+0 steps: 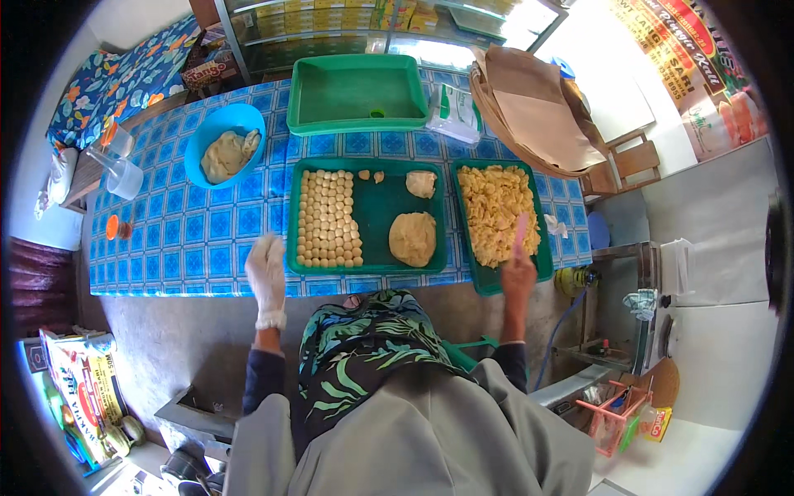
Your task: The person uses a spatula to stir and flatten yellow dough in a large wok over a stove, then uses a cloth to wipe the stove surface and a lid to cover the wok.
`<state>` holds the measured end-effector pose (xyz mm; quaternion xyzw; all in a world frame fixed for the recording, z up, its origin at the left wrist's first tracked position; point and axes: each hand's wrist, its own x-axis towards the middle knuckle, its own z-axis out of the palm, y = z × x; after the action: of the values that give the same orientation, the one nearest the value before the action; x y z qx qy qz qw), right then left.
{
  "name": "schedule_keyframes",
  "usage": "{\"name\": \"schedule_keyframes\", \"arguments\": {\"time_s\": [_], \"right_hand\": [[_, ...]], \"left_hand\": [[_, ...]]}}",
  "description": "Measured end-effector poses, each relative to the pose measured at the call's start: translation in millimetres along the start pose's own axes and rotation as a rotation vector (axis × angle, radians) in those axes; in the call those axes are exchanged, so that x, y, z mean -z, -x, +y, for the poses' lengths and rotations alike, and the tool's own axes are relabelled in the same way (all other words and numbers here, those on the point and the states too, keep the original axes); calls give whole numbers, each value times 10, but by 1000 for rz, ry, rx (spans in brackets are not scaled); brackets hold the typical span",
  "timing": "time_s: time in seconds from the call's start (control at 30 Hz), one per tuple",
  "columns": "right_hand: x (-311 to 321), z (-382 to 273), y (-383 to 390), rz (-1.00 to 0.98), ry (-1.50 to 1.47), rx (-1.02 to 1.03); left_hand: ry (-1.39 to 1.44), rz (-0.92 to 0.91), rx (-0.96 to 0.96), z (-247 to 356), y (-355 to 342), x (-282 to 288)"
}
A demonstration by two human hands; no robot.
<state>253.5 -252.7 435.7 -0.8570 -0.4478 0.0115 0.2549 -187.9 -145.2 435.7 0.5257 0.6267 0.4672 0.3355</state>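
Observation:
My right hand (518, 277) is closed on the handle of a pink spatula-like tool (521, 231). Its blade end lies over the pale yellow filling pieces (496, 198) heaped in a narrow green tray (486, 283). My left hand (266, 277), in a white glove, hovers at the table's near edge with its fingers stretched out, slightly blurred, and nothing visible in them. To its right is a larger green tray (372, 223). Rows of small round dough balls (328, 219) fill that tray's left side; a big dough lump (412, 238) and a smaller lump (420, 183) sit at its right.
A blue bowl (197, 161) of dough stands at the back left. Behind the trays are a stacked green tray (356, 128), a white plastic pack (455, 114) and a round woven tray (488, 124) with brown paper (538, 107). Clear containers (124, 178) occupy the table's left end.

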Motion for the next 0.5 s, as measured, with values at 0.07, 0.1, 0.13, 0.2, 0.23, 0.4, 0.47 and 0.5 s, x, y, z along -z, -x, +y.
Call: {"name": "schedule_keyframes", "arguments": {"time_s": [0.07, 0.1, 0.13, 0.2, 0.23, 0.4, 0.47, 0.5], "right_hand": [[154, 466, -54, 87, -53, 9], [232, 618, -18, 96, -111, -42], [272, 690, 11, 102, -175, -89], [251, 596, 83, 26, -237, -266], [227, 549, 122, -8, -269, -359], [245, 512, 584, 16, -215, -341], [399, 429, 735, -23, -208, -451], [487, 513, 846, -3, -198, -542]], "left_hand": [[-68, -28, -262, 407, -442, -448], [-141, -63, -447, 576, -697, -696], [-239, -55, -457, 686, -994, -976], [-387, -83, -638, 748, -1609, -1539], [-490, -142, -618, 707, -1926, -1839], [-866, -414, -466, 394, -2735, -2950], [-942, -420, -474, 55, -2915, -2971], [-983, -425, -438, 76, -2813, -3178]]}}
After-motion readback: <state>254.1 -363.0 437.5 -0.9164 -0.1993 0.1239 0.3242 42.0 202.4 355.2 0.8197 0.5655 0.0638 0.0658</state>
